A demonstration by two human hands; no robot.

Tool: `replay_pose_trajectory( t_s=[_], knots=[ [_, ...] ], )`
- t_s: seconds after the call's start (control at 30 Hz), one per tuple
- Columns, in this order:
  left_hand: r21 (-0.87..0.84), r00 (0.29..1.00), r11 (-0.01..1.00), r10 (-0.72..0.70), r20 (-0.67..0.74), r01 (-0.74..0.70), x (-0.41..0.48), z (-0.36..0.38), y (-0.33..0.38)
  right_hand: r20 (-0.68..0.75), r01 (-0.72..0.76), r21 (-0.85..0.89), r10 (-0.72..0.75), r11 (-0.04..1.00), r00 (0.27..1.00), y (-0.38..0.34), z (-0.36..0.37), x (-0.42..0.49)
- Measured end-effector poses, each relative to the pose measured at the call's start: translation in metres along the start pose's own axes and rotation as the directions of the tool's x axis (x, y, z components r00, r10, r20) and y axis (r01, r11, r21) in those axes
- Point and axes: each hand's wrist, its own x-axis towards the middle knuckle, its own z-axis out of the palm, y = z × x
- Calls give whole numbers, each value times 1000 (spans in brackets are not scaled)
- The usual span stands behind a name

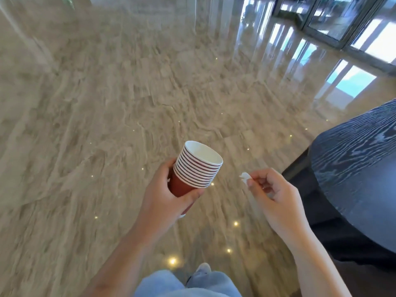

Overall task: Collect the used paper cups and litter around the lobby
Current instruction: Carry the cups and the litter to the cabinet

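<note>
A stack of several nested red paper cups [198,168] with white rims and white insides tilts toward the right, mouth open upward. My left hand [169,194] is wrapped around the lower part of the stack. To its right, a hand's width away, my right hand [276,196] pinches a small crumpled scrap of white paper [244,176] between thumb and forefinger. More white paper shows inside the curled fingers.
The polished beige marble floor [128,103] spreads ahead and to the left, with ceiling lights reflected in it. A dark round wood-grain table [360,168] stands close at the right. Glass doors [342,22] line the far right. My jeans and shoe [203,270] show at the bottom.
</note>
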Motion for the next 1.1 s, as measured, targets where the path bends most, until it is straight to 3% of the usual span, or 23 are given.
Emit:
replay_pose_trajectory(
  t_s=[0.33, 0.57, 0.7, 0.93, 1.1],
  knots=[
    [-21, 996, 996, -86, 21, 87, 169, 18, -37, 54, -96, 23, 94, 995, 994, 27, 43, 173],
    [-65, 994, 993, -101, -28, 99, 360, -14, -53, 170, -101, 231, 62, 968, 983, -5, 122, 359],
    [-54, 995, 994, -96, -26, 95, 465, -35, -47, 152, -19, 148, -4, 989, 988, -18, 158, 455],
    [-135, 986, 978, -164, -21, 160, 603, -30, -51, 104, -4, -10, 5, 1000, 995, 4, 189, 581],
    [-210, 975, 954, -221, -15, 213, 703, 3, -52, 78, 4, 6, -5, 1000, 997, 27, 194, 688]
  ],
)
